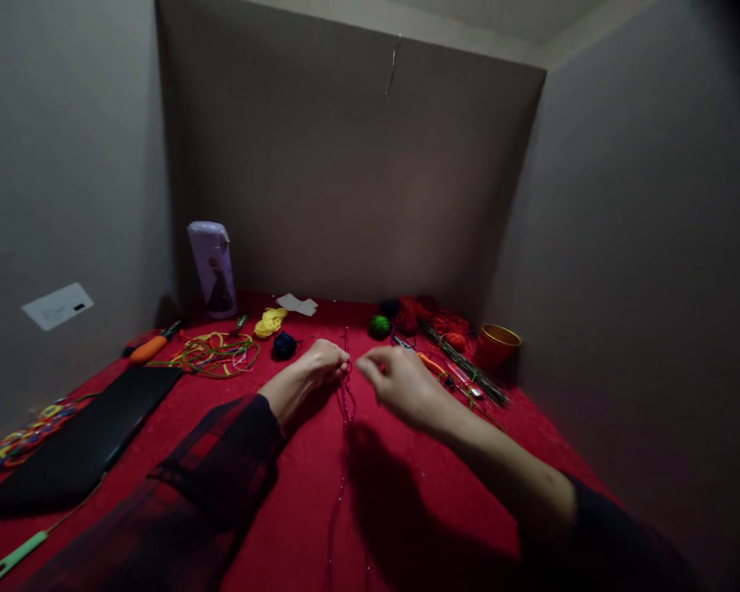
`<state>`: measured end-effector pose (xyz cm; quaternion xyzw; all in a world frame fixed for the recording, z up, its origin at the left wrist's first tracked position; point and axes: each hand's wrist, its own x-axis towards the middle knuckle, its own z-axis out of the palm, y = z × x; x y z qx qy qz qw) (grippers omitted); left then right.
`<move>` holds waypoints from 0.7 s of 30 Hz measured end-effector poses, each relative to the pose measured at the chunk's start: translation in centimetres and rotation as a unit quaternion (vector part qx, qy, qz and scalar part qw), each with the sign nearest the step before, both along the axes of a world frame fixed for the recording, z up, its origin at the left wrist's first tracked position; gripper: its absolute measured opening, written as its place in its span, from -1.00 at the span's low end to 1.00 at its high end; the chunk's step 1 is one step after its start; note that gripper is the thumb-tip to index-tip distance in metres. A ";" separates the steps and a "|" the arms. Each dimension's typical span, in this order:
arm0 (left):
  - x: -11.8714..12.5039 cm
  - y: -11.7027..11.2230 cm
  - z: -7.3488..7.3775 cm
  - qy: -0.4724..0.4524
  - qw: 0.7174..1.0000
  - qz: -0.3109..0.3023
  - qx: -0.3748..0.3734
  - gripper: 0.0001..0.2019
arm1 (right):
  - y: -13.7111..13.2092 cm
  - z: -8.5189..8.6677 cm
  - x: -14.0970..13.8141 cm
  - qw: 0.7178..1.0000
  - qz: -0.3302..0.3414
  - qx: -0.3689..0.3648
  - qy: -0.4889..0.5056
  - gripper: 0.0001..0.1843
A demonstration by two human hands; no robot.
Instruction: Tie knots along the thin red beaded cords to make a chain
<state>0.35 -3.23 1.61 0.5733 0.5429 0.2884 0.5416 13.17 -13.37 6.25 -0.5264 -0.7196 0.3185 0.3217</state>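
My left hand [321,362] rests on the red cloth [296,477] with its fingers pinched on a thin dark red cord [346,403]. The cord runs from the fingers down the cloth toward me and a short way up past them. My right hand [400,382] hovers just right of the cord, thumb and forefinger pinched close together beside it; whether they grip it is unclear. A dark checked sleeve covers my left forearm.
A lilac flask [213,267] stands at the back left. Near it lie coloured cords [215,353], yellow yarn [270,322], a dark blue ball [284,346]. A green ball [380,326], red yarn [428,316], sticks [469,366], a gold cup [497,345] sit right. A black flat case [92,436] lies left.
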 end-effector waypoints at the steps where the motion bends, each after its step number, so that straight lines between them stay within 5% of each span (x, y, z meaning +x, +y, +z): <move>1: 0.0 -0.1 0.0 -0.002 1.000 0.001 0.006 -0.78 | 2.3 -0.5 0.2 0.997 -0.060 -0.017 0.048 -0.67; 4: -0.2 0.0 0.1 0.002 1.000 0.005 0.020 -0.78 | 7.6 -2.5 -0.3 0.953 -0.065 -0.216 0.204 -0.69; 7: -0.5 0.3 -0.1 0.015 0.999 -0.005 0.035 -0.78 | 9.7 -4.1 -1.3 0.924 -0.026 -0.290 0.249 -0.68; 11: -0.9 0.6 -0.1 0.044 0.997 -0.015 0.056 -0.76 | 9.5 -4.9 -1.4 0.923 -0.001 -0.309 0.230 -0.65; 21: -1.4 0.7 0.6 0.195 0.974 -0.023 0.116 -0.87 | 9.1 -5.1 -1.1 0.975 -0.071 -0.194 0.083 -0.71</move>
